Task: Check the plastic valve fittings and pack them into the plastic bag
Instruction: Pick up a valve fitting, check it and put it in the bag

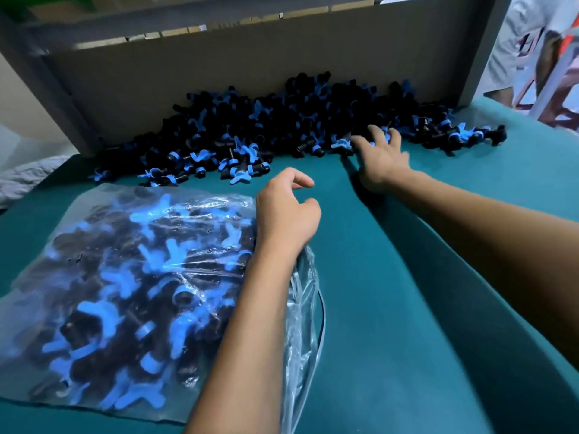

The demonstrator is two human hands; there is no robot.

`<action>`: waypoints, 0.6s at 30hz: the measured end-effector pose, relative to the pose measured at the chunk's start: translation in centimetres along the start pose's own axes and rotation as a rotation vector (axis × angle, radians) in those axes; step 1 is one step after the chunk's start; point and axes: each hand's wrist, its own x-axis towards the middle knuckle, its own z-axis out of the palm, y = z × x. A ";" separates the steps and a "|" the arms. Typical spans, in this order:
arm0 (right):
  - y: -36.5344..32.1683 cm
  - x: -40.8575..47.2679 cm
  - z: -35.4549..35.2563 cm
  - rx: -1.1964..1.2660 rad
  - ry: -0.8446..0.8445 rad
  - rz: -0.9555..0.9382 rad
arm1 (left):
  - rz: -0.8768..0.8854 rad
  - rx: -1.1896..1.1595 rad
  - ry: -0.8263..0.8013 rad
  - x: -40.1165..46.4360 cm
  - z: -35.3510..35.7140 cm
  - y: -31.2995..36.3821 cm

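Fittings: a loose pile (282,120) of small black valve bodies with blue wing handles lies on the green table (438,308), banked against a cardboard wall (219,67) at the far edge.
Bag: a clear plastic bag (103,277) lies flat at near left, already well filled with fittings; its open mouth faces right, under the left forearm.
Right hand: the right hand (380,159) reaches into the pile's near edge, fingers spread and straight over a few fittings; blur hides whether any is yet pinched.
Left hand: the left hand (286,211) hovers at the bag's mouth, fingers loosely curled, holding nothing that shows.
Handling: each fitting is probably light, hard and rigid, unlikely to break; the smooth plastic may slip and the wings snag on neighbours.
Hold: best taken by the black body or across the blue wing, one or a few at once.
Bag feel: thin, soft, slippery film; heavy now, so lift the mouth's edge, not the whole bag.
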 end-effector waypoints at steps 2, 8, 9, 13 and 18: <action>0.2 1.1 -0.1 0.021 -0.042 0.109 | -0.004 -0.003 0.003 0.1 0.0 -0.2; -0.2 3.5 -1.3 0.085 -0.286 0.082 | -0.014 0.000 0.024 0.0 -0.1 -0.1; -0.4 3.6 -1.3 0.079 -0.299 0.052 | -0.018 0.003 0.024 0.0 -0.1 0.0; -1.2 2.1 -0.4 0.042 -0.176 -0.039 | -0.039 0.003 0.028 -0.2 -0.3 0.1; -0.7 -1.5 0.0 -0.055 -0.088 -0.195 | -0.055 0.008 0.027 -0.3 -0.5 0.2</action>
